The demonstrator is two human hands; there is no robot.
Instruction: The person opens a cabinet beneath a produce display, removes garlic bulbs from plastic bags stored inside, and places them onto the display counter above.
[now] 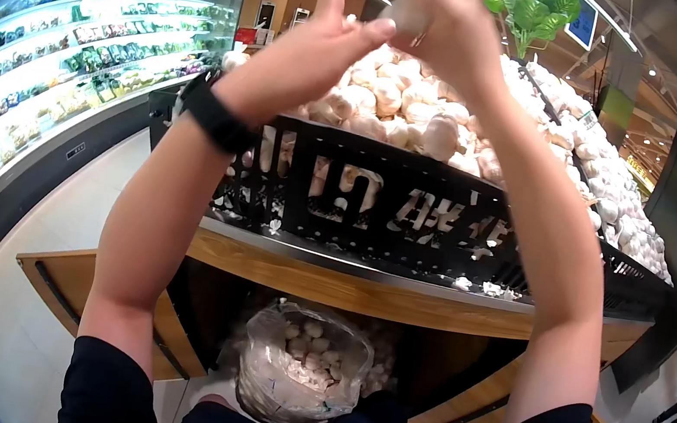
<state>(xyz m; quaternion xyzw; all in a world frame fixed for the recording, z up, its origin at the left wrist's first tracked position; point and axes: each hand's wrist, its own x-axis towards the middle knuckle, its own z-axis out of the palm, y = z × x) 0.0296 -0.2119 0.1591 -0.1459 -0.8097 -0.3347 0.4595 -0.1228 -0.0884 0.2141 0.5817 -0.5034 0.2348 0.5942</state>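
Both hands are raised over a black crate (pixel 455 190) heaped with pale garlic bulbs (pixel 386 96). My left hand (pixel 323 52), with a black band on its wrist, has its thumb and fingers apart and touches or nearly touches the other hand. My right hand (pixel 446 17) is curled round a whitish bulb (pixel 410 14), blurred by motion near the top edge. Below the display, an open clear plastic bag (pixel 302 368) holds garlic bulbs and loose skins between the wooden panels, just in front of my legs.
A lit refrigerated shelf (pixel 92 43) with packed greens stands at the left. More garlic (pixel 603 168) is piled at the right. Bits of skin lie on the display's ledge (pixel 399 277). Angled wooden panels (pixel 106 299) flank the bag.
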